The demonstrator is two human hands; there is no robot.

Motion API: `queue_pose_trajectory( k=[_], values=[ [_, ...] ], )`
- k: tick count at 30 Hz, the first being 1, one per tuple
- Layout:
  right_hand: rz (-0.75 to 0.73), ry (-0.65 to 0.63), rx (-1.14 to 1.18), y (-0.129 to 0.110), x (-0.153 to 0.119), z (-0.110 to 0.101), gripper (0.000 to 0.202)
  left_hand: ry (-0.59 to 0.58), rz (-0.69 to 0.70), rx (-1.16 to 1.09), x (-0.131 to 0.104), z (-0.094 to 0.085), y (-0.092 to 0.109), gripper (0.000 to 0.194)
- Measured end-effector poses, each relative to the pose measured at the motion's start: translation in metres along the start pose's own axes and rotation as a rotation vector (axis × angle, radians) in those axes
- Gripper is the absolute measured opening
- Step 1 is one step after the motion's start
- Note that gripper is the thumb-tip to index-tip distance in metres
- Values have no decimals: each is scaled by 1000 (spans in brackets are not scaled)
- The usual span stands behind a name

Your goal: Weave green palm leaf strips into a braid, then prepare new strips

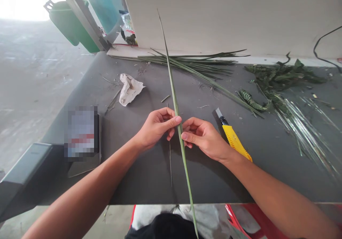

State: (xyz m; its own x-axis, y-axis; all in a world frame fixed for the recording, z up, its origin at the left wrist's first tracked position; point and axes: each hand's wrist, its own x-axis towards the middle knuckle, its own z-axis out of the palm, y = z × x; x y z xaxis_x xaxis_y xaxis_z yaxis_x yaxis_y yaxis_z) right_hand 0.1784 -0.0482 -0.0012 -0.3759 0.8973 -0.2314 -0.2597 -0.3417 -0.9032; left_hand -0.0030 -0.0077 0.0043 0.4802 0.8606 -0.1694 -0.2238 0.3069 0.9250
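A long, narrow green leaf strip (173,93) runs nearly upright through the middle of the view, its thin tip toward the wall and its lower end past the table edge. My left hand (162,125) pinches it near the middle, thumb on top. Just below and to the right, my right hand (199,135) pinches the same strip between thumb and fingers. A thin dark stem (170,164) shows beneath my left hand; I cannot tell whether it is held. Beside my right forearm lies a yellow utility knife (235,141) with its blade showing.
Long green leaves (197,66) lie along the wall. At right are woven dark leaf pieces (285,73) and shiny thin wires (310,132). Crumpled paper (130,89) lies at left, near a blurred phone-like object (82,134). A green bin (69,23) stands on the floor beyond.
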Motion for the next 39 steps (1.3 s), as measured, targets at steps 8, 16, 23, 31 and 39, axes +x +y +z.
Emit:
queue_pose_trajectory(
  k=[8,16,23,31,39],
  values=[
    [-117,70,-150,3,-1,-3,28,22,25,24,0,0,-2,34],
    [-234,177,-468,2,-7,-2,14,96,89,44,1,4,-7,35],
    [-158,148,-395,0,-4,-8,17,30,64,47,0,1,-6,31],
    [-171,137,-389,-1,-5,-9,16,8,20,-28,-1,3,-3,29],
    [-119,146,-353,6,-8,4,24,97,26,-27,-1,9,-8,35]
  ],
)
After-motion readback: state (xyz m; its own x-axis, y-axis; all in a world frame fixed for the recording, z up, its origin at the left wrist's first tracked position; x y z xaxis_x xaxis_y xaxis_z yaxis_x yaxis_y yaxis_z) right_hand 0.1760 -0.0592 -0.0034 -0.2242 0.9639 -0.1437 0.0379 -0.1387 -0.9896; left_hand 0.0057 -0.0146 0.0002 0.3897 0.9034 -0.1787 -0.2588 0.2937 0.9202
